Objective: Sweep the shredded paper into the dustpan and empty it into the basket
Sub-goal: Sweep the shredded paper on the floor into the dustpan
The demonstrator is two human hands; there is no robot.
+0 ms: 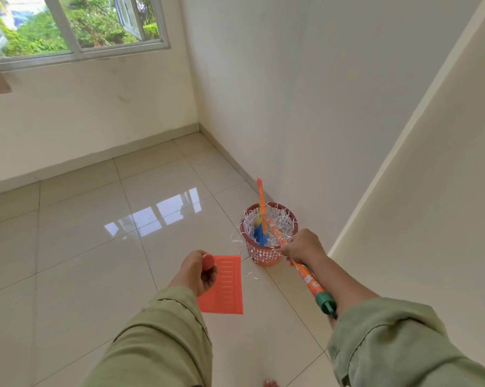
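Paper (pixel 280 219) fills the orange basket (pixel 266 256) almost to its rim, white shreds heaped inside it where it stands on the floor close to the right-hand wall, so most of the sweeping and emptying looks finished. What remains, as far as can be seen, is a small scatter of stray strips (pixel 248 275) lying on the tiles just beside the basket's base and a few caught on its left edge. The left hand (pixel 198 272) is curled round the handle of the orange dustpan (pixel 224 286), which hangs near the basket with its ribbed face toward the camera; whether any paper is left in it cannot be told. The right hand (pixel 302 247) grips the patterned orange broom handle (pixel 309 280), and the broom's blue head (pixel 259 233) sits down among the shreds in the basket. The floor (pixel 96 261) is glossy cream tile, reflecting the window (pixel 76 26) set in the far wall, with plain pale walls (pixel 305 93) meeting in a corner beyond.
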